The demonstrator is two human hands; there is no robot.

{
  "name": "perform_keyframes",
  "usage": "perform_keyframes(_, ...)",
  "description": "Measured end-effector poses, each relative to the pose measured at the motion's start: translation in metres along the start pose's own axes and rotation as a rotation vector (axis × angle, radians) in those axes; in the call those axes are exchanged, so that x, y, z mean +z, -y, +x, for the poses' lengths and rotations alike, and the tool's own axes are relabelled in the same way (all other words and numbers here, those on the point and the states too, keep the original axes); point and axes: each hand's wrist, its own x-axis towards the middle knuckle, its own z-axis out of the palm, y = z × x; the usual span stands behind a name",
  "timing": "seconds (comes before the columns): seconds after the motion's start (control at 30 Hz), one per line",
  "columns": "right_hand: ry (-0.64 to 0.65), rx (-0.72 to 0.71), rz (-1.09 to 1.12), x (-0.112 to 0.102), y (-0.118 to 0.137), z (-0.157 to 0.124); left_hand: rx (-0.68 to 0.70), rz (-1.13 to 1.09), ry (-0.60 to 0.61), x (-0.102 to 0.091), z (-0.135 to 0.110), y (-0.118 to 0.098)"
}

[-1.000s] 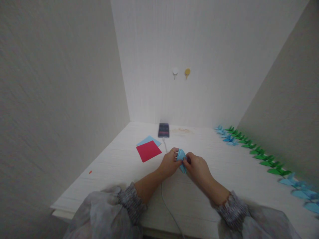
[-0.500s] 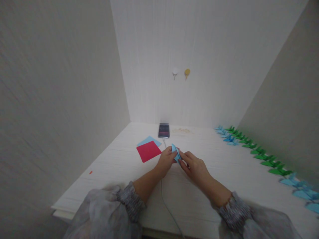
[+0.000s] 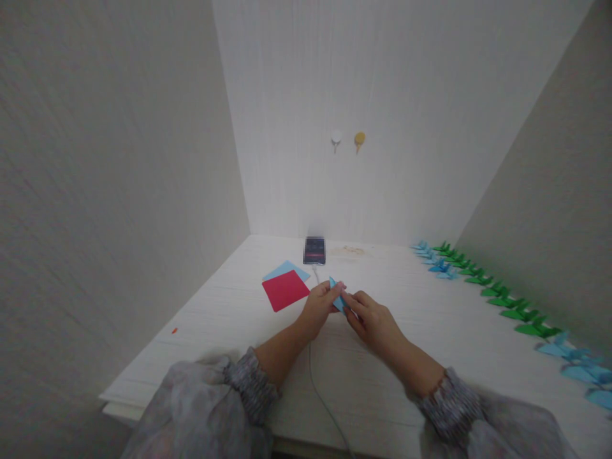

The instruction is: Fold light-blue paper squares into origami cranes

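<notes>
We see both hands meeting over the middle of the white surface [image 3: 229, 312], working one small blue folded paper [image 3: 337, 294]. The left hand [image 3: 319, 308] pinches the paper from its 9 o'clock side, fingers closed on it. The right hand [image 3: 373, 320] grips it from the 3 o'clock side, fingertips closed on the lower edge. The paper sits just above the surface, a pointed tip angled up toward 11 o'clock; whether it touches the surface we cannot tell.

At 10 o'clock from the hands lies a red paper square [image 3: 285, 290], flat, overlapping a light blue sheet [image 3: 285, 268] beneath it. At 12 o'clock a phone [image 3: 314, 250] stands near the back wall, with a white cable [image 3: 321, 395] running from it toward us, passing under the left hand.

Along the right wall, from 1 to 4 o'clock, runs a row of folded paper figures: green ones [image 3: 507, 303] in the middle stretch, blue ones [image 3: 578, 363] nearest us, more blue at the far end. Two wall hooks [image 3: 347, 138] at 12 o'clock, high. A small red scrap [image 3: 174, 330] lies at 9 o'clock, well apart.
</notes>
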Motion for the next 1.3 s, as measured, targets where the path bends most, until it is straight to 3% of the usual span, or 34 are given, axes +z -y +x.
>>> perform_keyframes(0.13, 0.002, 0.025, 0.096, -0.001, 0.001, 0.001, 0.014, 0.033, -0.01, 0.0, 0.001, 0.001)
perform_keyframes(0.23, -0.079, 0.074, 0.269, 0.0, 0.0, 0.002, 0.05, 0.034, -0.001, 0.001, 0.001, 0.001)
perform_keyframes(0.4, -0.185, 0.333, 0.711, 0.007, 0.001, 0.006, 0.143, 0.016, 0.076, 0.005, -0.002, -0.001)
perform_keyframes(0.53, -0.143, 0.431, 0.944, 0.012, 0.003, 0.01, 0.183, 0.015, 0.134, 0.007, -0.003, 0.001)
perform_keyframes(0.73, -0.037, 0.466, 0.97, 0.01, 0.005, 0.01, 0.139, 0.06, 0.15, 0.005, -0.002, 0.006)
perform_keyframes(0.97, -0.02, 0.517, 0.981, 0.008, 0.007, 0.01, 0.167, 0.034, 0.02, 0.001, 0.001, 0.003)
perform_keyframes(1.3, -0.011, 0.519, 0.991, 0.007, 0.011, 0.011, 0.153, 0.011, -0.03, 0.0, 0.002, 0.004)
